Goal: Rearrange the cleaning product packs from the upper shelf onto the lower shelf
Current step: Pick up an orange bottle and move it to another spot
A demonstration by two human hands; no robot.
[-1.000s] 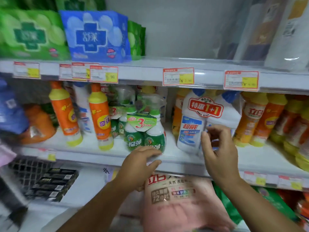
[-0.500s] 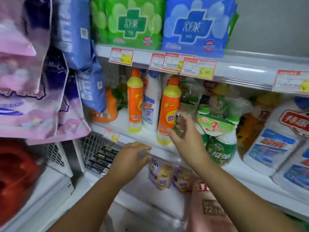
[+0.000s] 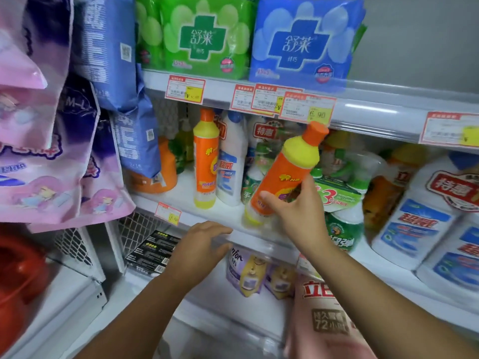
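Since half a second ago, the right hand [image 3: 295, 206] has closed around the lower body of an orange bottle [image 3: 282, 174] and tipped it, its cap leaning to the right, its yellow base just above the upper shelf [image 3: 228, 216]. Left hand [image 3: 199, 247] has edged toward the shelf's front lip, fingers loosely spread, grasping nothing.

Behind the right hand, a green three-pack [image 3: 339, 200] is partly covered by the wrist, and the bottles farther back blur together. Left of the tilted bottle, a second orange bottle [image 3: 205, 161] stands upright beside a white bottle [image 3: 232, 161]. Below the hands, purple pouches [image 3: 248, 270] on the lower shelf are half hidden by the shelf edge, and a pink refill bag [image 3: 324, 320] is cut off by the bottom edge. Price tags [image 3: 307, 106] hang above the right hand along the shelf overhead.
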